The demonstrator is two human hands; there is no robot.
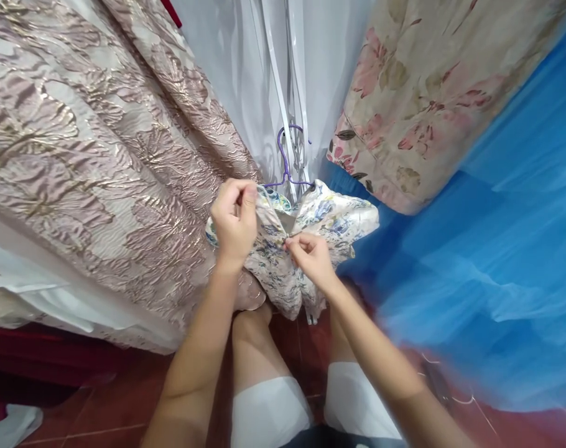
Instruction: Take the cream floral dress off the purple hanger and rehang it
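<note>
A floral garment (274, 267) in white, blue and yellow hangs on a purple hanger (285, 168) in front of me. Its neck is parted in a V along what looks like a zipper. My left hand (236, 214) is closed on the upper left edge of the garment, near the hanger's shoulder. Lower down, at the bottom of the V, my right hand (311, 252) pinches something small that looks like the zipper pull. The fingertips partly hide it.
A pink and gold brocade fabric (138, 143) hangs close on the left. White cloth with straps (231, 68) hangs behind. On the right are a beige floral fabric (404, 118) and blue tulle (488, 267). Red tiles (110, 404) cover the floor below.
</note>
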